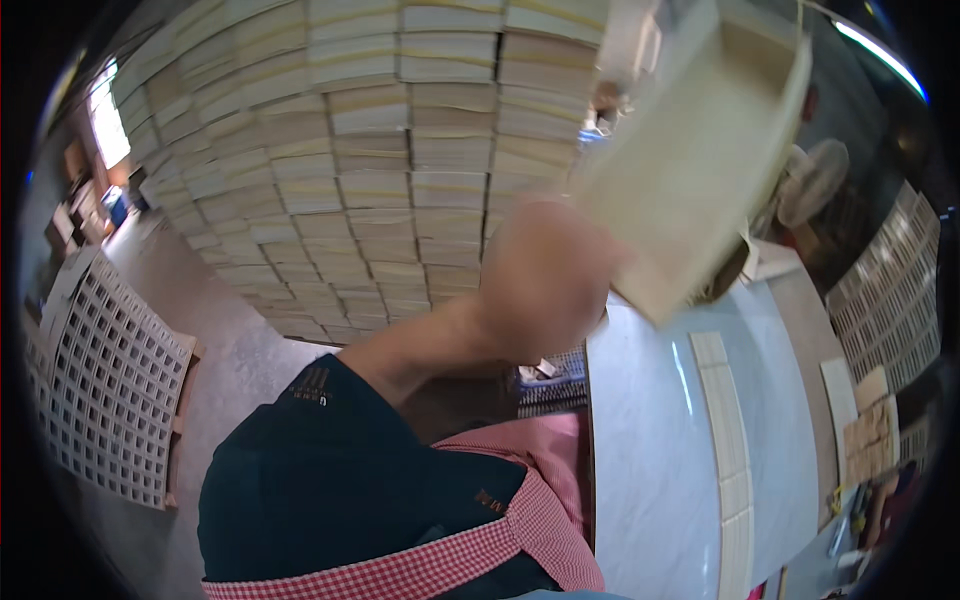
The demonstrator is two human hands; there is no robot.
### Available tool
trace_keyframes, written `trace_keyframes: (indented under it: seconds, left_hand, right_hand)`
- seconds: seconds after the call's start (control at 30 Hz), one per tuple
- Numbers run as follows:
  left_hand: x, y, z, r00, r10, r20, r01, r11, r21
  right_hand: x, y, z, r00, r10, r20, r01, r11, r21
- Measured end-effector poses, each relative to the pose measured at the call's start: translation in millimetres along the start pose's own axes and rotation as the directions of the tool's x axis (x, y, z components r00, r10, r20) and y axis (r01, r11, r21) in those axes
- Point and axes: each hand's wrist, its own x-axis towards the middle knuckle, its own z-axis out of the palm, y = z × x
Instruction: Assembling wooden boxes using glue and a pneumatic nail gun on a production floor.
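Observation:
A pale shallow wooden tray (690, 160) is held up at the upper right, tilted, above the far end of a white table (650, 440). My left hand (550, 270) is closed at the tray's lower left corner; motion smears the fingers. The left arm reaches across from a dark green sleeve. My right hand does not show. A row of pale flat wooden pieces (735, 480) lies end to end along the table.
A tall wall of stacked pale trays (400, 180) fills the far side. To the left stands a gridded stack with square openings (115, 380). A blue crate (555, 385) sits beside the table. At the right are a fan (815, 180), more stacks (890, 290) and wooden pieces (868, 440).

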Motion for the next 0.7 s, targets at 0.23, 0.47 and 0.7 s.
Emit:
trace_keyframes:
  seconds: [0.23, 0.47, 0.7]
  left_hand:
    - [93, -157, -218, 0.875, 0.347, -0.338, 0.156, 0.458, 0.875]
    - [193, -271, -315, 0.99, 0.089, -0.111, 0.064, 0.417, 0.906]
    - [200, -241, -328, 0.985, -0.171, -0.034, 0.131, 0.597, 0.791]
  right_hand:
    - [2, -23, 93, 0.992, -0.12, 0.034, 0.115, 0.986, 0.121]
    - [13, -51, 140, 0.95, -0.311, 0.018, 0.306, 0.943, 0.132]
    - [13, -65, 122, 0.954, -0.129, 0.269, 0.042, 0.95, 0.308]
